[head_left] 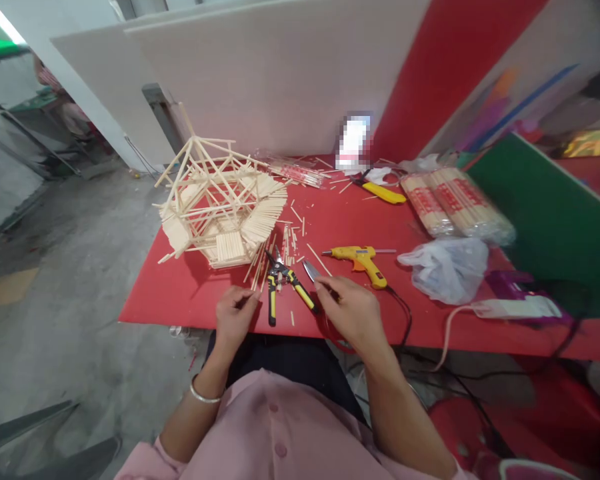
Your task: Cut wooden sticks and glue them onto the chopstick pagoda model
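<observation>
Stick model (pixel 229 244) on red table (pixel 330 220); silver-tipped tool (pixel 309 271) at right hand (pixel 355 310)

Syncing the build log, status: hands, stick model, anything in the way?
Right hand holding silver tool; left hand, grip unclear. Stick model upright on table, untouched. Pliers between hands, loose sticks beside model: possible clutter.

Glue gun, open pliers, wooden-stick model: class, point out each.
Glue gun (pixel 362 256), head view: yellow body.
Open pliers (pixel 279 267), head view: pivot area.
Wooden-stick model (pixel 229 246), head view: front stick panel.
</observation>
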`<state>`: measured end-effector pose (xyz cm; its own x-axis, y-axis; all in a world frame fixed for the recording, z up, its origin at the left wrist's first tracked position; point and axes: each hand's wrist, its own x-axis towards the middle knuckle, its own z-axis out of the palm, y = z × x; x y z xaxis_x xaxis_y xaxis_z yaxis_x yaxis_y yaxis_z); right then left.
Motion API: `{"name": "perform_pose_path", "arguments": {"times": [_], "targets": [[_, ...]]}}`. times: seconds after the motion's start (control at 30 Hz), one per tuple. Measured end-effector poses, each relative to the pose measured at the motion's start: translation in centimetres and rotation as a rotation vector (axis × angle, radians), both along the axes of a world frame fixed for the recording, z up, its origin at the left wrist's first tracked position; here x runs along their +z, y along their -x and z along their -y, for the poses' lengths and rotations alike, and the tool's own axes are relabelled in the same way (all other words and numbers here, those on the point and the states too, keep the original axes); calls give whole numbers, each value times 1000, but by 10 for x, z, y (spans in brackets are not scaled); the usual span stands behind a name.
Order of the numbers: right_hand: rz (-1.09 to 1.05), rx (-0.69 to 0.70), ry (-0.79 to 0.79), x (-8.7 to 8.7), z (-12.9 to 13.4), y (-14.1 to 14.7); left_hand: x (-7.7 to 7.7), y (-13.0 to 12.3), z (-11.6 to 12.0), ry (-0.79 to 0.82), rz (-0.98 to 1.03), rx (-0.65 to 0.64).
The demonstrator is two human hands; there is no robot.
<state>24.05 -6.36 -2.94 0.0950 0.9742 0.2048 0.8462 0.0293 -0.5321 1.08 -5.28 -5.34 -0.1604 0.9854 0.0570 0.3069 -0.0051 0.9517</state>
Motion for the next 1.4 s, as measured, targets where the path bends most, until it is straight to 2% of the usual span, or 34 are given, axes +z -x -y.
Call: {"name": "perform_pose_path", "arguments": {"times": [0.17, 0.37, 0.57, 0.7, 0.77, 0.83, 0.97, 1.0, 1.07, 1.17, 1.23, 1.4], "targets": [[122, 72, 89, 4, -2, 21, 7, -8, -6, -3, 64, -26], [451, -99, 263, 11, -30, 6, 8, -9, -9, -29, 55, -63], [491, -90, 352, 2, -64, -11, 5, -11, -6, -27, 92, -101], [459, -53, 332, 1, -71, -11, 8, -10, -5, -6, 136, -97], [429, -39, 290, 6, -67, -11, 12, -10, -3, -4, 136, -104], [343, -47, 168, 15, -58, -12, 17, -12, 0, -6, 119, -123], [-45, -115, -372, 37, -30, -16, 26, -20, 4, 21, 183, -177], [-88, -95, -486, 41, -22, -15, 28, -22, 4, 54, 237, -204], [-83, 36, -629, 46, -8, -11, 31, -27, 5, 163, 367, -272], [-34, 332, -718, 43, 11, 5, 38, -35, 5, 337, 578, -362], [-17, 442, -746, 35, 20, 18, 44, -39, 5, 406, 720, -400], [-70, 435, -731, 15, 34, 34, 57, -45, 9, 509, 905, -397]]}}
